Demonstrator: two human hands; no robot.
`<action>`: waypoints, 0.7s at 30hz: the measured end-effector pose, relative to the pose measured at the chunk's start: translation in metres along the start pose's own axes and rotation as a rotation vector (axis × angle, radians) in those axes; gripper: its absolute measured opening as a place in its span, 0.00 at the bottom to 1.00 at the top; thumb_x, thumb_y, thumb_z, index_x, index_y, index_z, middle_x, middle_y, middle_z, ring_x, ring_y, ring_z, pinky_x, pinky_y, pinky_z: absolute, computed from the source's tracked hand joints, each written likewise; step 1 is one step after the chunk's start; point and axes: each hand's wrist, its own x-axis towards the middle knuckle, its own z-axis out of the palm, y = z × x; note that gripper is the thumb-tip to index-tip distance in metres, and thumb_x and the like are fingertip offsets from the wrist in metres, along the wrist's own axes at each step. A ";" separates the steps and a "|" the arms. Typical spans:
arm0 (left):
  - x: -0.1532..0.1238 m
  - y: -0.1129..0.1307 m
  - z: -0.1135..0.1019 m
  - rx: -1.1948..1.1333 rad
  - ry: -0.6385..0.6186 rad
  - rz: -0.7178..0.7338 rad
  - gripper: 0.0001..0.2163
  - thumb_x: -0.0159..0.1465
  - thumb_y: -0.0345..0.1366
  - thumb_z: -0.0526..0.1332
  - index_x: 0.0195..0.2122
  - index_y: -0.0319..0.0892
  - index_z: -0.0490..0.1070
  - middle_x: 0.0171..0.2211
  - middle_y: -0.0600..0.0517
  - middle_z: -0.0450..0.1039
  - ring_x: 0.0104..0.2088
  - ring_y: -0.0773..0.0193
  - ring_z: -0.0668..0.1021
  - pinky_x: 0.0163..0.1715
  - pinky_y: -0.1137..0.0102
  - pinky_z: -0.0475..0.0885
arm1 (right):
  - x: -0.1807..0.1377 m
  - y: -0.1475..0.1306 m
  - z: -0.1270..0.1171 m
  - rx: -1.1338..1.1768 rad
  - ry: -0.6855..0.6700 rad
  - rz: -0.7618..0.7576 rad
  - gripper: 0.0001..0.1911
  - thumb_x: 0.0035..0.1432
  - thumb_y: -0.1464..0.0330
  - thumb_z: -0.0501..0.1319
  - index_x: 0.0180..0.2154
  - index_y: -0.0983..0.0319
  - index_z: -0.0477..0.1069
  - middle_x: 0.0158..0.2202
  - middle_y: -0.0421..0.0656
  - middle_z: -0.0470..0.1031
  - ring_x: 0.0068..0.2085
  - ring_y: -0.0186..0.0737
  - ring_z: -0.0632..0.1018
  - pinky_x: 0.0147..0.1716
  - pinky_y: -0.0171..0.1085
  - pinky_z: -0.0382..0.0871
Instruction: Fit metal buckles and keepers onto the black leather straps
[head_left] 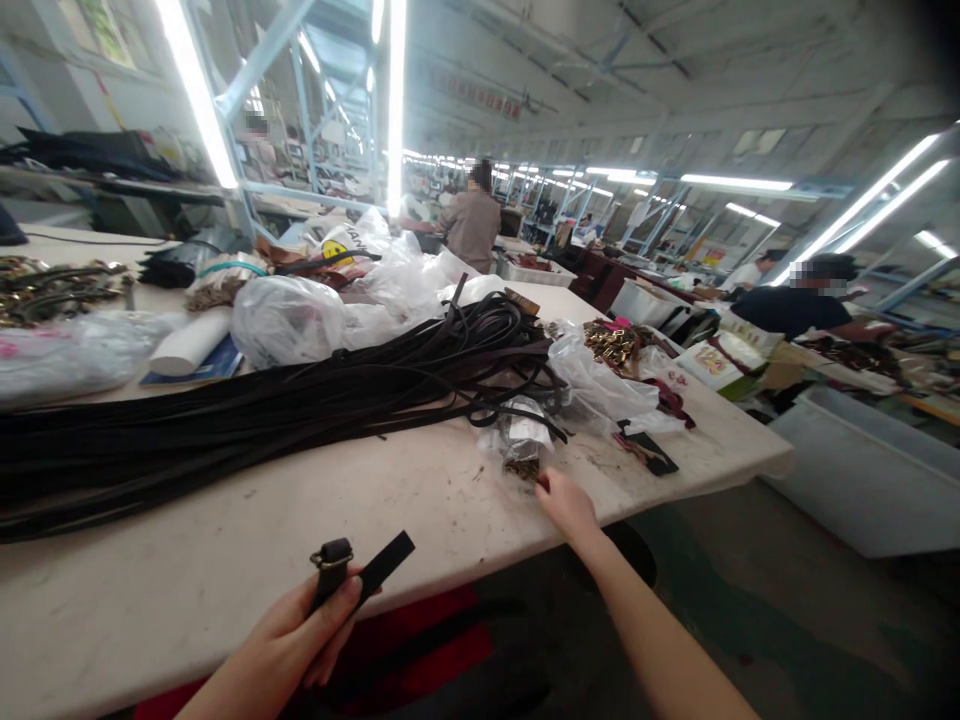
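Observation:
My left hand (296,640) is closed round a short black strap (352,575) with a brass ring threaded on it, held just over the near edge of the white table (262,540). My right hand (564,503) reaches forward to a small clear plastic bag (523,440) of small brown metal parts; its fingertips are at the bag's near end and partly hidden. A long bundle of black leather straps (300,400) lies across the table from the left edge to the middle.
Clear plastic bags (292,315), a pile of brass hardware (611,345) and dark strap pieces (649,450) crowd the table's far side. A grey bin (862,480) stands on the floor at right. Other people work at benches farther back.

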 end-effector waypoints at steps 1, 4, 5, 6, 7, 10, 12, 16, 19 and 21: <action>0.000 -0.001 0.002 0.000 -0.030 0.006 0.27 0.42 0.66 0.57 0.18 0.43 0.60 0.11 0.57 0.56 0.17 0.67 0.59 0.23 0.69 0.55 | -0.008 -0.007 -0.001 0.049 0.001 -0.042 0.09 0.55 0.69 0.53 0.35 0.66 0.67 0.35 0.51 0.72 0.38 0.45 0.73 0.38 0.41 0.64; -0.002 0.000 0.013 -0.087 -0.089 0.052 0.23 0.48 0.61 0.58 0.21 0.42 0.61 0.11 0.58 0.56 0.16 0.70 0.58 0.22 0.71 0.54 | -0.041 -0.045 0.000 0.259 -0.064 -0.227 0.12 0.58 0.62 0.51 0.38 0.65 0.65 0.33 0.45 0.72 0.34 0.38 0.74 0.35 0.35 0.67; -0.002 0.002 0.016 -0.161 -0.116 0.066 0.21 0.51 0.58 0.58 0.23 0.42 0.62 0.11 0.59 0.55 0.16 0.70 0.58 0.21 0.72 0.54 | -0.053 -0.061 0.001 0.365 -0.088 -0.310 0.13 0.58 0.61 0.52 0.38 0.64 0.66 0.32 0.44 0.72 0.33 0.37 0.74 0.34 0.34 0.68; -0.003 0.003 0.019 -0.252 -0.151 0.075 0.19 0.53 0.55 0.58 0.25 0.41 0.63 0.12 0.60 0.54 0.16 0.71 0.57 0.20 0.73 0.54 | -0.064 -0.078 0.001 0.469 -0.097 -0.402 0.13 0.58 0.61 0.53 0.37 0.64 0.66 0.31 0.43 0.72 0.32 0.36 0.73 0.33 0.34 0.68; -0.004 0.004 0.021 -0.351 -0.195 0.074 0.17 0.56 0.51 0.58 0.27 0.41 0.64 0.12 0.61 0.53 0.15 0.72 0.56 0.19 0.73 0.54 | -0.075 -0.094 0.001 0.563 -0.085 -0.499 0.11 0.57 0.62 0.54 0.36 0.63 0.67 0.31 0.43 0.72 0.32 0.36 0.73 0.32 0.34 0.68; -0.009 0.004 0.020 -0.585 -0.267 0.072 0.11 0.59 0.43 0.58 0.32 0.39 0.66 0.13 0.62 0.50 0.14 0.74 0.52 0.16 0.76 0.54 | -0.098 -0.131 0.000 0.682 0.051 -0.737 0.03 0.56 0.69 0.57 0.33 0.61 0.69 0.31 0.43 0.72 0.33 0.36 0.73 0.33 0.35 0.68; -0.014 0.000 0.017 -0.638 -0.246 0.074 0.10 0.59 0.41 0.58 0.32 0.38 0.67 0.13 0.62 0.50 0.14 0.75 0.51 0.15 0.76 0.53 | -0.104 -0.144 0.000 0.665 0.136 -0.835 0.03 0.55 0.72 0.57 0.34 0.61 0.68 0.32 0.43 0.72 0.35 0.37 0.74 0.35 0.35 0.68; -0.022 -0.005 0.017 -0.593 -0.156 0.130 0.11 0.59 0.42 0.58 0.29 0.38 0.65 0.12 0.62 0.51 0.14 0.74 0.53 0.15 0.77 0.55 | -0.110 -0.146 0.003 0.609 0.241 -0.962 0.06 0.56 0.75 0.57 0.36 0.61 0.67 0.33 0.43 0.72 0.35 0.36 0.74 0.34 0.34 0.70; -0.025 -0.004 0.022 -0.585 -0.112 0.139 0.12 0.58 0.43 0.59 0.28 0.39 0.62 0.13 0.62 0.51 0.14 0.75 0.54 0.16 0.77 0.56 | -0.114 -0.140 0.001 0.579 0.367 -0.984 0.08 0.55 0.77 0.57 0.38 0.61 0.67 0.33 0.43 0.71 0.36 0.35 0.74 0.35 0.35 0.70; -0.026 -0.003 0.023 -0.612 -0.120 0.123 0.12 0.57 0.43 0.60 0.27 0.39 0.61 0.13 0.63 0.51 0.14 0.75 0.52 0.15 0.77 0.55 | -0.115 -0.137 -0.001 0.568 0.411 -0.988 0.10 0.54 0.78 0.58 0.38 0.60 0.67 0.33 0.42 0.70 0.35 0.35 0.74 0.35 0.35 0.70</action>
